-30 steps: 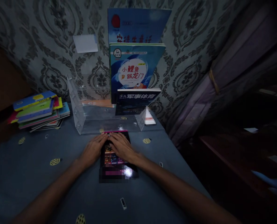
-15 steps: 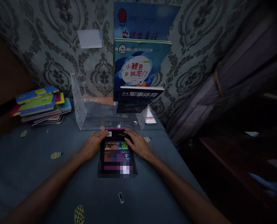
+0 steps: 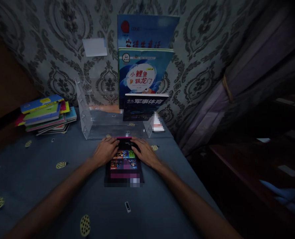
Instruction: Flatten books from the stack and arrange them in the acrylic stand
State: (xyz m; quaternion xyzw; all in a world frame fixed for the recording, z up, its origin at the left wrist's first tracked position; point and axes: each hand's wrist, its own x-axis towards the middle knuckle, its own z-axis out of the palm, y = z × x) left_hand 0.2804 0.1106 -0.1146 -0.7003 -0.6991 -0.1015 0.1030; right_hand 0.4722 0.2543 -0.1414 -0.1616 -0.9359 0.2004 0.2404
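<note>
A dark book or magazine (image 3: 124, 164) with colourful pictures lies back cover up on the blue tablecloth, its lower part pixelated. My left hand (image 3: 107, 150) rests on its far left corner, fingers extended over the cover. On the far right corner lies my right hand (image 3: 145, 152), fingers stretched forward and the thumb apart on the cover. Just beyond, a clear acrylic book rack (image 3: 84, 114) holds a dark magazine (image 3: 142, 108) in front, a blue-green picture book (image 3: 140, 73) behind it, and a taller blue book (image 3: 149, 30) at the back.
A pile of colourful books (image 3: 45, 114) is at the left on the blue tablecloth (image 3: 50, 186). A pixelated white object (image 3: 158, 122) stands by the rack's right end. The table's right edge runs near a tied curtain (image 3: 212, 89). A white switch plate (image 3: 95, 47) is on the patterned wall.
My left hand has shifted right over the cover, now hiding the white barcode label. The right hand stays at its corner. The view has tilted up slightly.
</note>
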